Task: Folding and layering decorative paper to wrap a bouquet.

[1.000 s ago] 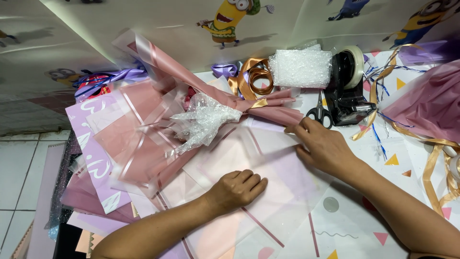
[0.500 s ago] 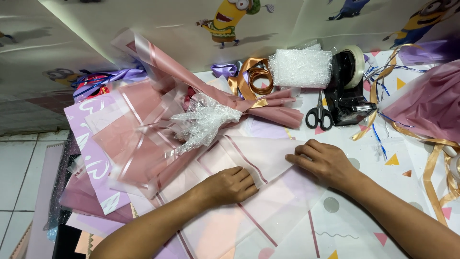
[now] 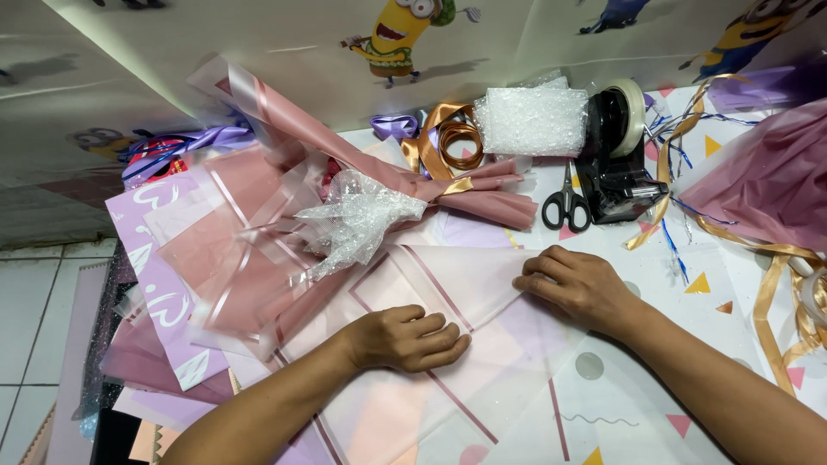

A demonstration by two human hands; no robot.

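Currently on table: translucent pink wrapping sheet (image 3: 448, 284), folded over into a point, crease being flattened. Left hand (image 3: 405, 338): fingers curled, knuckles pressing the sheet's middle. Right hand (image 3: 579, 284): fingers together, pressing the folded corner flat. Wrapped pink bouquet (image 3: 345, 202) lies just behind, ribbon-tied, apparently finished. Scissors (image 3: 566, 207) and tape dispenser (image 3: 616, 155) untouched; this sheet seemingly only folded, not yet fitted.

Lighting is bright, even and diffuse from overhead, with only soft, short shadows under the left hand (image 3: 405, 338) and right hand (image 3: 579, 286). Mild sheen shows on the translucent wrapping sheet (image 3: 465, 284). Focus is sharp centrally; slight wide-angle bending appears toward the edges.
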